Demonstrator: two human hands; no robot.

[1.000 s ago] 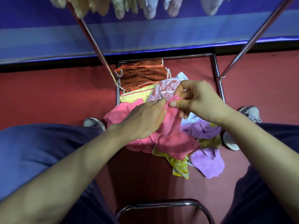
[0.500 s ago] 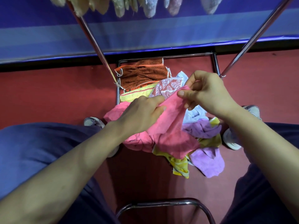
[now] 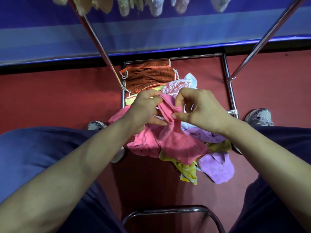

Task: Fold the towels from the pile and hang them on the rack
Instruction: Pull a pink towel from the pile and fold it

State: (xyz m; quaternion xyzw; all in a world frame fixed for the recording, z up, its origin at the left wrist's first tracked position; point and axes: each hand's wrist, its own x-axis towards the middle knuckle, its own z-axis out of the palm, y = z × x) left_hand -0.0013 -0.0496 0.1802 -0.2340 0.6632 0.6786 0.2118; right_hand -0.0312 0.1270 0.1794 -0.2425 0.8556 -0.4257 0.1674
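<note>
A pink towel [image 3: 176, 143] hangs bunched between both hands above the pile. My left hand [image 3: 144, 108] pinches its upper edge, and my right hand [image 3: 200, 110] pinches the same edge a little to the right with thumb and forefinger. Below lies the pile: a lilac towel [image 3: 217, 167], a yellow towel [image 3: 186, 170], a pale blue one [image 3: 191, 79], a brown and orange towel [image 3: 148, 78] and a red leaf-patterned one [image 3: 176, 87]. The rack's slanted metal bars [image 3: 96, 37] rise left and right, with several hung towels [image 3: 156, 5] along the top edge.
The rack's base frame [image 3: 230, 91] surrounds the pile on a red floor [image 3: 50, 98]. My shoes [image 3: 259, 116] stand on either side of it. A curved metal tube [image 3: 170, 211] crosses in front near my knees. A blue wall [image 3: 151, 31] runs behind.
Both hands have shifted along the pink towel's edge: the left hand rose to the upper corner, the right moved down and closer, and the towel is more bunched between them.
</note>
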